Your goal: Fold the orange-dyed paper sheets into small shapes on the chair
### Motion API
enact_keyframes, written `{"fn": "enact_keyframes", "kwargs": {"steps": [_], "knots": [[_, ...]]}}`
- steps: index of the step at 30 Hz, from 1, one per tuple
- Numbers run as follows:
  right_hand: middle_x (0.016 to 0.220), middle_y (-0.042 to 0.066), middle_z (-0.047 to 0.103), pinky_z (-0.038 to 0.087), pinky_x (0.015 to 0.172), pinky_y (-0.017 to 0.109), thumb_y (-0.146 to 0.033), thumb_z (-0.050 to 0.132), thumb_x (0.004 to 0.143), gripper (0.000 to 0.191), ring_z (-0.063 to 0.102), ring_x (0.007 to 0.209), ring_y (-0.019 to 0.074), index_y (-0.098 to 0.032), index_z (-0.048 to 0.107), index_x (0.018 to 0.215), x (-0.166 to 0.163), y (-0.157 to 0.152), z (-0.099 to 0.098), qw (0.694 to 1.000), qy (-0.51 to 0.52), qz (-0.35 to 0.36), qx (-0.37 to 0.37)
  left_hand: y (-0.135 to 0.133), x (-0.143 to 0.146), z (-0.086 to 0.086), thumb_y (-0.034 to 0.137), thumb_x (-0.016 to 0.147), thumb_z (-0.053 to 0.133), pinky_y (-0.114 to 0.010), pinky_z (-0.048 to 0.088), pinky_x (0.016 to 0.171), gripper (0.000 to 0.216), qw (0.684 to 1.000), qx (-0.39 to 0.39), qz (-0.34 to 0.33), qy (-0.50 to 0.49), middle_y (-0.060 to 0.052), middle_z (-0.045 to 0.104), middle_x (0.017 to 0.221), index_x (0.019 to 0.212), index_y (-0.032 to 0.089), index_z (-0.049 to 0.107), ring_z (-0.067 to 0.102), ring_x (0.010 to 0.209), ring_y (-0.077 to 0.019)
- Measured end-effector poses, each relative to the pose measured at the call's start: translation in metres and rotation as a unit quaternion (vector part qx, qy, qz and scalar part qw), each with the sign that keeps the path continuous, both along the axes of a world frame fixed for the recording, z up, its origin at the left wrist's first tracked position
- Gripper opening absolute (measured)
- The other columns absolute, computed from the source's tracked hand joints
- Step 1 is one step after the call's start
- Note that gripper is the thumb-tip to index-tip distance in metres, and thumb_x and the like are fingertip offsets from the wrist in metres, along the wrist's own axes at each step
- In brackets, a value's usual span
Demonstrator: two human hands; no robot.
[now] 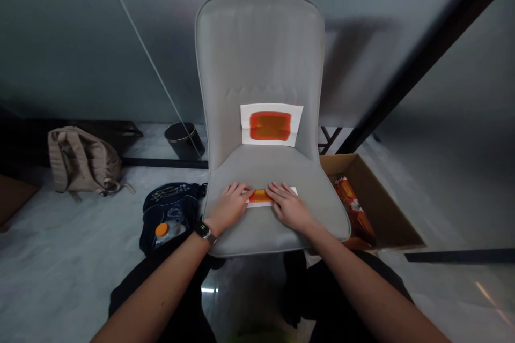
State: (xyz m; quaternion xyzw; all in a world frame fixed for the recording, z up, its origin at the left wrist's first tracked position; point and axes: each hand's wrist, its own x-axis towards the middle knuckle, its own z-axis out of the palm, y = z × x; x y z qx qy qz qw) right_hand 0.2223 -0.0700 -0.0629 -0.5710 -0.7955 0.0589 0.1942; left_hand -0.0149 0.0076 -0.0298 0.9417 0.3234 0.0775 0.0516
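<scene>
White-and-orange strip on a grey chair seat

The strip has a yellow-orange middle, redder at its left, with white edging. The left hand lies over its left end, the right hand over its right; whether either pinches it, I cannot tell. A white sheet marked orange leans on the backrest. A beige backpack and cardboard box stand on the pale floor.
</scene>
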Motion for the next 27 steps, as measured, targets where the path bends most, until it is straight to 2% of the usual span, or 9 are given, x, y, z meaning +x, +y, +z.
{"fn": "enact_keyframes", "kwargs": {"steps": [2, 5, 7, 13, 21, 27], "knots": [[0.155, 0.010, 0.053, 0.030, 0.128, 0.051, -0.021, 0.045, 0.102, 0.049, 0.045, 0.148, 0.0234, -0.016, 0.055, 0.150, 0.001, -0.001, -0.001, 1.000, 0.008, 0.005, 0.000, -0.006, 0.000, 0.000, 0.021, 0.098, 0.054, -0.050, 0.044, 0.106, 0.049, 1.000, -0.004, -0.005, -0.023, -0.012, 0.061, 0.139, 0.147, 0.021, 0.056, 0.055, 0.125, -0.0322], [0.156, 0.011, 0.052, 0.028, 0.128, 0.052, -0.033, 0.050, 0.103, 0.051, 0.044, 0.149, 0.0245, -0.017, 0.054, 0.151, 0.002, -0.002, 0.000, 1.000, 0.021, 0.006, 0.001, -0.012, 0.002, -0.004, 0.037, 0.103, 0.053, -0.054, 0.030, 0.123, 0.053, 0.997, -0.015, -0.049, -0.060, -0.012, 0.046, 0.160, 0.153, 0.022, 0.048, 0.040, 0.148, -0.0323], [0.156, 0.012, 0.052, 0.029, 0.128, 0.053, -0.041, 0.050, 0.104, 0.053, 0.045, 0.149, 0.0251, -0.018, 0.053, 0.152, 0.002, -0.002, 0.001, 0.999, 0.033, 0.010, -0.001, -0.014, 0.003, -0.011, 0.042, 0.107, 0.048, -0.054, 0.027, 0.126, 0.051, 0.995, -0.026, -0.067, -0.070, -0.011, 0.042, 0.164, 0.154, 0.023, 0.047, 0.035, 0.154, -0.0295], [0.154, 0.011, 0.054, 0.032, 0.126, 0.055, -0.040, 0.050, 0.105, 0.048, 0.046, 0.147, 0.0263, -0.019, 0.057, 0.148, 0.003, -0.003, 0.000, 0.999, 0.042, 0.014, 0.003, -0.014, 0.004, -0.026, 0.034, 0.110, 0.044, -0.050, 0.034, 0.125, 0.039, 0.995, -0.037, -0.060, -0.066, -0.009, 0.051, 0.158, 0.145, 0.022, 0.058, 0.041, 0.151, -0.0265], [0.154, 0.010, 0.055, 0.032, 0.126, 0.056, -0.038, 0.051, 0.106, 0.042, 0.045, 0.148, 0.0265, -0.022, 0.062, 0.143, 0.004, -0.004, -0.003, 0.998, 0.054, 0.017, -0.003, -0.014, 0.004, -0.024, 0.031, 0.109, 0.049, -0.050, 0.035, 0.124, 0.034, 0.995, -0.059, -0.045, -0.073, -0.008, 0.055, 0.155, 0.137, 0.024, 0.066, 0.044, 0.150, -0.0259], [0.157, 0.011, 0.051, 0.030, 0.127, 0.054, -0.038, 0.046, 0.108, 0.045, 0.041, 0.151, 0.0258, -0.020, 0.059, 0.147, 0.004, -0.009, -0.002, 0.999, 0.041, 0.011, -0.026, -0.009, 0.000, -0.024, 0.035, 0.108, 0.051, -0.050, 0.030, 0.127, 0.035, 0.987, -0.111, -0.049, -0.108, -0.005, 0.050, 0.158, 0.139, 0.027, 0.065, 0.040, 0.151, -0.0235]]}}
